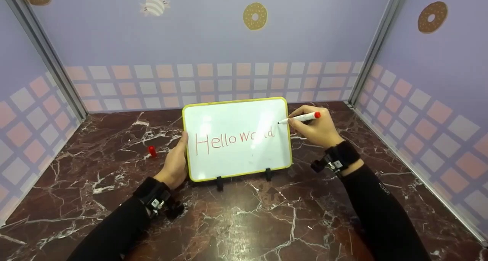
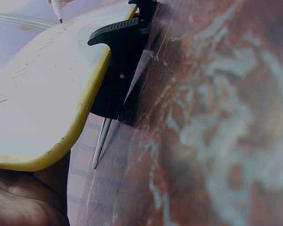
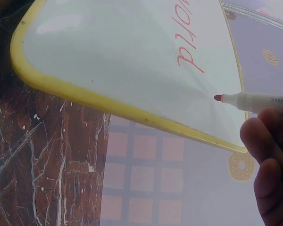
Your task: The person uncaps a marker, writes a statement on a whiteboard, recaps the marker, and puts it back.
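A small whiteboard [image 1: 236, 158] with a yellow frame stands tilted back on black stand feet [image 1: 219, 183]. Red handwriting on it reads "Hello World". My left hand [image 1: 175, 165] grips the board's left edge; its fingers are hidden behind the board. In the left wrist view, part of the palm [image 2: 23, 202] shows by the yellow frame. With my right hand [image 1: 318, 127] I pinch a white marker [image 1: 305, 117] with a red end. Its uncapped red tip [image 3: 218, 98] is close to the board, right of and above the last letter; whether it touches I cannot tell.
A red marker cap [image 1: 152, 151] lies on the dark red marbled table [image 1: 114, 200], left of my left hand. Purple walls [image 1: 213, 43] with checkered tiles and doughnut prints enclose the table at the back and both sides.
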### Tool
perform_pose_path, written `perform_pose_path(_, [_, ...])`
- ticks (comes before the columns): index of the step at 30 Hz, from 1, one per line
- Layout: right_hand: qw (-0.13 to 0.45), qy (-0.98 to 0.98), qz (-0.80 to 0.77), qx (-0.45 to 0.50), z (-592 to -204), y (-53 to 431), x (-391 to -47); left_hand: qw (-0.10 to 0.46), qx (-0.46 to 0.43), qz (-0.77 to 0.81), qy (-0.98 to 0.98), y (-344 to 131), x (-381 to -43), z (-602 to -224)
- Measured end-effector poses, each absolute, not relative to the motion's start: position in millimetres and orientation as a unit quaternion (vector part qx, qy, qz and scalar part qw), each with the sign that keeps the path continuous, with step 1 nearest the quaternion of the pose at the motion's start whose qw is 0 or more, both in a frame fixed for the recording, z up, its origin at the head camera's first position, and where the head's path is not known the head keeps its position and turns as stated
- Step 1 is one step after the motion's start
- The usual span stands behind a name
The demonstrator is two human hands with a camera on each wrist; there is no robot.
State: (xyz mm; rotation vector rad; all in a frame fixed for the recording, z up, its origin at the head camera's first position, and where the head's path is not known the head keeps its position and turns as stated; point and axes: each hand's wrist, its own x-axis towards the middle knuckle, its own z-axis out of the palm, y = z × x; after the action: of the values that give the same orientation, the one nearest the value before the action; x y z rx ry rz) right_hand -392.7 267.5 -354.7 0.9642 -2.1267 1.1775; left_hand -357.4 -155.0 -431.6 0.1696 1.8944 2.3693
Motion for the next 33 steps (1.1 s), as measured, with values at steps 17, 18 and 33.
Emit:
perform_pose_path(17, [0.275,-0.791,0.424,0.346,-356.8,266.0,-393.6,0.048,0.067,0.781,0.619,-154.3,-356.9,-432.1])
perform_pose_path(18, [0.275,-0.792,0.422,0.344,-356.8,266.1,-393.5,0.047,0.069,0.782,0.618,-154.2,-357.2,-432.4])
perform_pose_path(33, [0.257,-0.794,0.430,0.344,-357.4,266.6,-393.0,0.051,0.065,0.784,0.615,-154.3,-357.1,-432.1])
